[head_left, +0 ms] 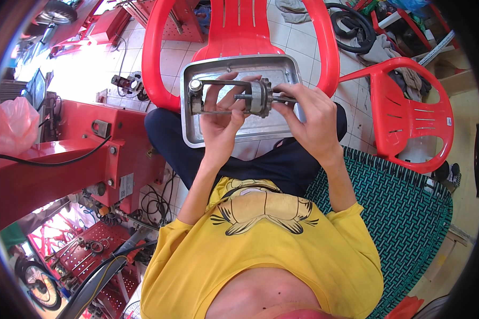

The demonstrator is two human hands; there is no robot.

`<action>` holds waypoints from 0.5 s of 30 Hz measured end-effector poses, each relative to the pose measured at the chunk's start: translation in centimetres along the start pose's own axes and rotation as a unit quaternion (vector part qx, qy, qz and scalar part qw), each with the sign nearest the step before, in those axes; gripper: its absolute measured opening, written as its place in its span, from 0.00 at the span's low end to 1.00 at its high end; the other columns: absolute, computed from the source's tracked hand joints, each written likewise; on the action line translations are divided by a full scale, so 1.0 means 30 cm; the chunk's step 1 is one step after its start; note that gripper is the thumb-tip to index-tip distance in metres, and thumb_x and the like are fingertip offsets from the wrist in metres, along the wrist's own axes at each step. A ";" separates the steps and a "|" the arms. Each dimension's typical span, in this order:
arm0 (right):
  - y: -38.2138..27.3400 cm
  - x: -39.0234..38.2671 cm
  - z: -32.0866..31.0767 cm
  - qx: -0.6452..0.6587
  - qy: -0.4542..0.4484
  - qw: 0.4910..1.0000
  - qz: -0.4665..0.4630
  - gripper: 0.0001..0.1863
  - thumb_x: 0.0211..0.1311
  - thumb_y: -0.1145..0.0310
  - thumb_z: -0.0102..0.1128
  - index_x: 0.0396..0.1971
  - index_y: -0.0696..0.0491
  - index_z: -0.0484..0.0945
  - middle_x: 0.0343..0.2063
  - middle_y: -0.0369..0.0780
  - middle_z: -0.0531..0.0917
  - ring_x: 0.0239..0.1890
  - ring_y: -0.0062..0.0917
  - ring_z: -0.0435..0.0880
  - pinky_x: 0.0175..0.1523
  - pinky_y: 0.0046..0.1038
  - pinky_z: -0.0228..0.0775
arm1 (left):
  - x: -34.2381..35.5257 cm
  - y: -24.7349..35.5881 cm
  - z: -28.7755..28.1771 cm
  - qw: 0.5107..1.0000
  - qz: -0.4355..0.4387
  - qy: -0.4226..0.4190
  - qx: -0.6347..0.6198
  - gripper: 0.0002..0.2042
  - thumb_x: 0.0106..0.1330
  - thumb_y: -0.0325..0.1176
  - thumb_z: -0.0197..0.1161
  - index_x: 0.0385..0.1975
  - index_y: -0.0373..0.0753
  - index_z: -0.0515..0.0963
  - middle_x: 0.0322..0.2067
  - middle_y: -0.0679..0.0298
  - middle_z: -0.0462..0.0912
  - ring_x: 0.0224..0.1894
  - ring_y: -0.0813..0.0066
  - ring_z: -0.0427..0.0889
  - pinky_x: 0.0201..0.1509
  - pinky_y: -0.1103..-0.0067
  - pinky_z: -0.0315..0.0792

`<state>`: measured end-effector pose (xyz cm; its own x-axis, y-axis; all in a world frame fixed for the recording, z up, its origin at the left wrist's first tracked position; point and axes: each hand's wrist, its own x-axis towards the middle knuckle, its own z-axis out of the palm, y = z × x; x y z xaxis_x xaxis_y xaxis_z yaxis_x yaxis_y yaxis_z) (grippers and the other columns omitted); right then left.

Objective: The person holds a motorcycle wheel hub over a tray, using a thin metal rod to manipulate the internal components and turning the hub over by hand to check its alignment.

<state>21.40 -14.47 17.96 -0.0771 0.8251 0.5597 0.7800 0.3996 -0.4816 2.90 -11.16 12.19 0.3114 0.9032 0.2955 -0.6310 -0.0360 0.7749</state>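
My left hand [221,127] holds a metal puller-like assembly [196,93] from beneath, fingers curled behind its frame. The assembly lies sideways, with a shiny bolt head at its left end, long bars and a threaded rod, and a cylindrical part [258,98] with a toothed rim at the right. My right hand [303,111] pinches a thin metal shaft [282,99] sticking out of that right end. Both hands are above a rectangular steel tray [189,133], which rests at the front of a red plastic chair [239,26].
A second red chair [410,122] stands at right beside a green woven seat [394,223]. A red machine [80,165] with cables and a pink plastic bag [10,122] is at left. A metal part [133,85] lies on the tiled floor; black tubing [351,37] is at back right.
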 end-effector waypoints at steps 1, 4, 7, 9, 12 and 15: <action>0.004 0.000 -0.002 -0.014 -0.001 1.000 -0.013 0.07 0.58 0.69 0.73 0.34 0.52 0.84 0.28 0.35 0.85 0.28 0.33 0.83 0.35 0.32 0.70 | 0.002 0.001 -0.003 1.000 0.005 -0.005 0.000 0.32 0.77 0.35 0.62 0.73 0.32 0.54 0.66 0.36 0.71 0.64 0.56 0.79 0.62 0.64 0.79; 0.026 -0.003 -0.004 -0.042 -0.005 0.998 -0.039 0.07 0.59 0.69 0.72 0.35 0.52 0.84 0.28 0.35 0.85 0.28 0.33 0.83 0.35 0.32 0.70 | -0.002 -0.008 -0.003 1.000 0.006 -0.007 -0.011 0.30 0.78 0.34 0.61 0.73 0.32 0.54 0.66 0.37 0.72 0.64 0.57 0.79 0.63 0.65 0.79; 0.042 -0.017 0.016 -0.045 -0.019 0.998 -0.026 0.06 0.60 0.69 0.71 0.36 0.52 0.84 0.30 0.36 0.85 0.29 0.34 0.84 0.35 0.33 0.70 | -0.006 -0.021 -0.010 0.999 -0.030 0.019 -0.001 0.29 0.78 0.33 0.60 0.72 0.33 0.55 0.66 0.40 0.73 0.64 0.58 0.79 0.63 0.65 0.79; 0.055 -0.033 0.051 -0.047 -0.037 0.998 0.004 0.06 0.62 0.69 0.70 0.36 0.52 0.84 0.31 0.37 0.84 0.30 0.35 0.84 0.37 0.34 0.72 | -0.005 -0.045 -0.028 0.997 -0.064 0.041 0.021 0.27 0.80 0.32 0.57 0.72 0.34 0.56 0.65 0.43 0.75 0.63 0.61 0.80 0.64 0.66 0.78; 0.126 -0.089 0.157 0.004 -0.047 0.996 0.082 0.06 0.63 0.70 0.69 0.36 0.55 0.84 0.32 0.41 0.83 0.33 0.40 0.84 0.40 0.36 0.74 | -0.014 -0.140 -0.096 0.987 -0.139 0.079 0.017 0.26 0.81 0.35 0.56 0.72 0.35 0.56 0.64 0.44 0.75 0.62 0.63 0.80 0.66 0.68 0.77; 0.268 -0.178 0.322 0.110 -0.076 0.983 0.128 0.07 0.64 0.71 0.68 0.37 0.58 0.84 0.33 0.45 0.84 0.36 0.43 0.85 0.44 0.37 0.75 | -0.053 -0.288 -0.221 0.972 -0.198 0.126 0.027 0.28 0.81 0.39 0.57 0.73 0.35 0.55 0.61 0.50 0.78 0.60 0.67 0.82 0.66 0.70 0.76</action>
<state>22.09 -11.81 4.58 -0.0014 0.9534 0.3017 0.6342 0.2341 -0.7369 3.14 -9.45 1.31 0.3345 0.9266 -0.1718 -0.4573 0.3190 0.8301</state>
